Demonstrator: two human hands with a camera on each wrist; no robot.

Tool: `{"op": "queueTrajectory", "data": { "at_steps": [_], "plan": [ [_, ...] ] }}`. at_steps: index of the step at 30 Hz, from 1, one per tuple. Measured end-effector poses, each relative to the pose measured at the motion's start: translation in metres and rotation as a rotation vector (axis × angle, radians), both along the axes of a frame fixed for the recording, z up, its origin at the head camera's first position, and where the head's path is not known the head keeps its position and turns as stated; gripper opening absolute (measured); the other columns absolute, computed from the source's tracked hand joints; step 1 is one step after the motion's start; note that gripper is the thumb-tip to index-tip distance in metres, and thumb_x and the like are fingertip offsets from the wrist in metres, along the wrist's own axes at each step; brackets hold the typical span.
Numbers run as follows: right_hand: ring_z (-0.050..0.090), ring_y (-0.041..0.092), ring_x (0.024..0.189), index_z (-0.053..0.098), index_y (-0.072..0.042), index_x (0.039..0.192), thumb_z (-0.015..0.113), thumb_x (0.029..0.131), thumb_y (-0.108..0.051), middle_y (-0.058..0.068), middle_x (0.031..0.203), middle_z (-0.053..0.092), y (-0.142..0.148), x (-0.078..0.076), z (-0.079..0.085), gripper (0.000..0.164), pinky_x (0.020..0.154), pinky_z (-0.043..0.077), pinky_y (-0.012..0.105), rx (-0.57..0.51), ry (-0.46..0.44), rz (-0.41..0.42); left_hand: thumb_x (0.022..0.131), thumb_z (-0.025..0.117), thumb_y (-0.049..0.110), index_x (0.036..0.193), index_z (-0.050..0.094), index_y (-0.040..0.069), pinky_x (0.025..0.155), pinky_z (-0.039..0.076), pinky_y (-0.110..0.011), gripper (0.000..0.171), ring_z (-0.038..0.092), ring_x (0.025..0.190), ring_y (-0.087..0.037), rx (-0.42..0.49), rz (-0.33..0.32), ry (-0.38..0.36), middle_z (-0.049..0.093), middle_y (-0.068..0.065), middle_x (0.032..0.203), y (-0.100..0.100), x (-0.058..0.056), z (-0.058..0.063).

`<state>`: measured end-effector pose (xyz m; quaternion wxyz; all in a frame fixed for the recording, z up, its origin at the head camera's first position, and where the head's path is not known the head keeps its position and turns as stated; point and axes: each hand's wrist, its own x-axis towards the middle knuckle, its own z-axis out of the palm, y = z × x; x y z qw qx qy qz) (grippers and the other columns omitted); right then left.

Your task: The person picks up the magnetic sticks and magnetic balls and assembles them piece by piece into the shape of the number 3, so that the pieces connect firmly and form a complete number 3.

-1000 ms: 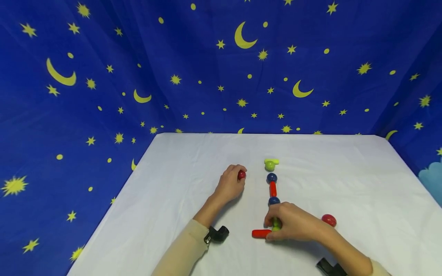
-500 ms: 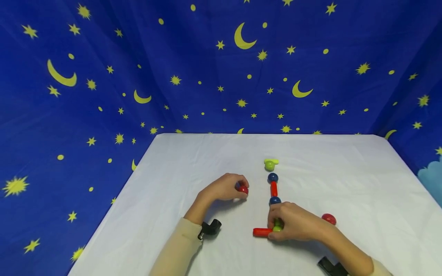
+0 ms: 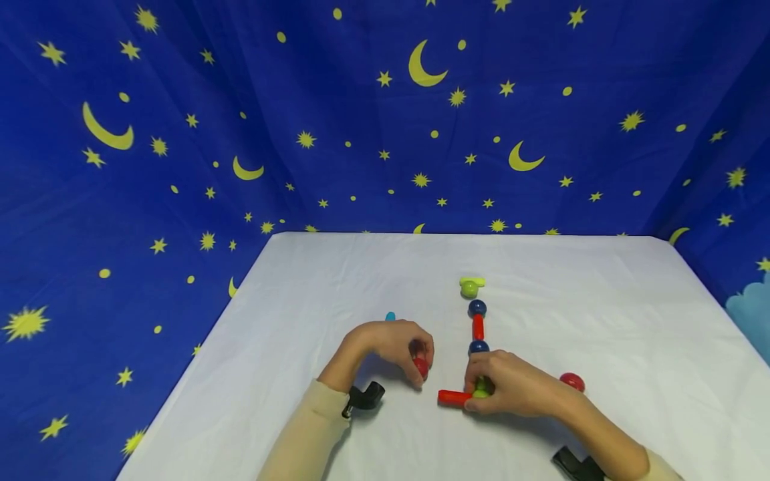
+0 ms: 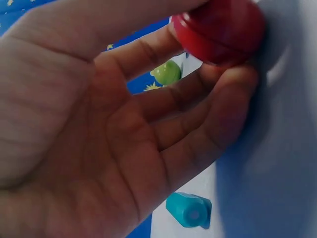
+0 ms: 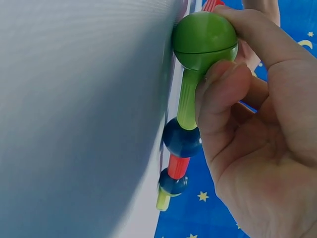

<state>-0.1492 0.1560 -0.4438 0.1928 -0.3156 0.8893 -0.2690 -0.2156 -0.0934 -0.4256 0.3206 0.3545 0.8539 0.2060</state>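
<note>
My left hand (image 3: 400,346) pinches a red ball (image 4: 223,32) between thumb and fingers, low over the white table and left of the chain of parts. My right hand (image 3: 511,384) holds a glossy green ball (image 5: 205,39) at the chain's near end. From that ball a green stick (image 5: 188,99) runs to a blue ball (image 3: 478,347), then a red stick (image 3: 478,327) and another blue ball (image 3: 477,308). Another red stick (image 3: 454,398) points left from the green ball, lying between the two hands. Fingers partly hide the green parts in the head view.
Beyond the chain lie a lime stick and a green ball (image 3: 469,289). A loose red ball (image 3: 572,382) sits behind my right wrist. A light-blue stick (image 3: 391,316) shows just past my left hand. Star-printed blue cloth (image 3: 361,120) walls the table's back and sides.
My left hand has come nearer with the red ball, toward the free end of the near red stick, uncovering the light-blue stick. My right hand has stayed almost still.
</note>
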Motion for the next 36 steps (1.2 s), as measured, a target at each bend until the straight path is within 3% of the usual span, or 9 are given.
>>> {"op": "queueTrajectory", "data": {
  "at_steps": [4,11,21,32,36],
  "plan": [
    [0.051,0.002,0.069,0.065,-0.035,0.081,0.073,0.076,-0.048,-0.016,0.080,0.057,-0.001,0.000,-0.001,0.016,0.060,0.044,0.018,-0.007,0.007,0.004,0.067,0.085,0.031,0.085,0.067,0.025,0.066,0.045,-0.017,0.026,0.055,0.074,-0.002,0.010,-0.060,-0.040,0.062,0.011,0.080,0.002,0.002,-0.001],
    [0.050,0.001,0.068,0.065,-0.034,0.080,0.071,0.077,-0.049,-0.016,0.080,0.057,-0.001,-0.001,0.000,0.016,0.060,0.043,0.018,-0.016,0.030,0.022,0.067,0.085,0.029,0.085,0.067,0.021,0.066,0.045,-0.017,0.027,0.055,0.073,-0.001,0.041,-0.099,-0.136,0.064,0.010,0.080,0.006,0.004,-0.003],
    [0.049,0.000,0.067,0.065,-0.034,0.080,0.072,0.077,-0.048,-0.016,0.079,0.056,-0.003,-0.001,-0.002,0.016,0.059,0.043,0.018,-0.015,0.048,0.014,0.065,0.086,0.032,0.085,0.066,0.023,0.066,0.043,-0.017,0.030,0.054,0.075,-0.001,0.015,-0.153,-0.100,0.061,0.012,0.079,0.014,0.007,-0.004],
    [0.049,0.001,0.066,0.065,-0.034,0.079,0.072,0.077,-0.047,-0.016,0.078,0.056,-0.003,0.000,-0.002,0.015,0.059,0.042,0.018,-0.013,0.061,0.004,0.065,0.086,0.033,0.085,0.065,0.023,0.063,0.044,-0.018,0.030,0.053,0.070,-0.001,0.003,-0.139,-0.102,0.061,0.011,0.078,0.014,0.008,-0.004],
    [0.050,0.002,0.067,0.065,-0.034,0.080,0.072,0.078,-0.047,-0.016,0.079,0.056,-0.004,0.000,-0.002,0.015,0.059,0.042,0.018,-0.015,0.053,0.002,0.068,0.083,0.037,0.088,0.068,0.022,0.062,0.046,-0.020,0.029,0.056,0.070,-0.003,0.055,-0.060,-0.092,0.064,0.011,0.081,0.005,0.004,-0.002]
  ]
}}
